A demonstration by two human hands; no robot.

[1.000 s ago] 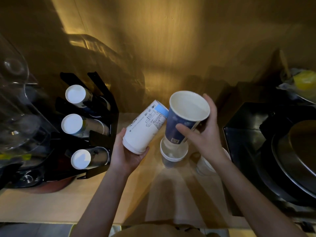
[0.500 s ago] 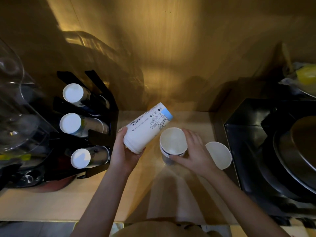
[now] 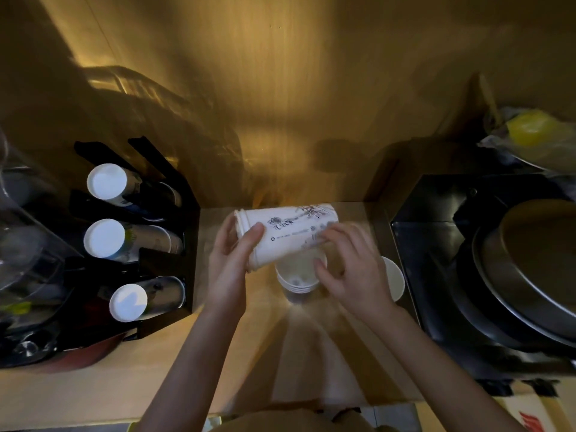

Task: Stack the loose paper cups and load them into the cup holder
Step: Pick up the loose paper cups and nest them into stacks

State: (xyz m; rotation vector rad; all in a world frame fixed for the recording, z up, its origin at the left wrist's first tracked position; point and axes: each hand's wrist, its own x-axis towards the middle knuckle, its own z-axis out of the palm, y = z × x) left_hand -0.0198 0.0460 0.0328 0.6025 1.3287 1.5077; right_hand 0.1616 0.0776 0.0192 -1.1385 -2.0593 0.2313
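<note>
My left hand point(image 3: 229, 263) grips a sideways stack of cups point(image 3: 288, 233); my right hand point(image 3: 349, 266) touches its far end, fingers spread. It hangs over upright cups point(image 3: 297, 280) on the counter point(image 3: 93, 397), beside the black cup holder point(image 3: 165, 232).

Both bare forearms rise from the six o'clock edge and converge toward centre. The left hand point(image 3: 229, 269) sits at about nine o'clock of the pair, thumb on top and fingers curled underneath in a firm grasp. The right hand point(image 3: 352, 269), at three o'clock, is blurred, its fingers spread and loosely bent.
</note>
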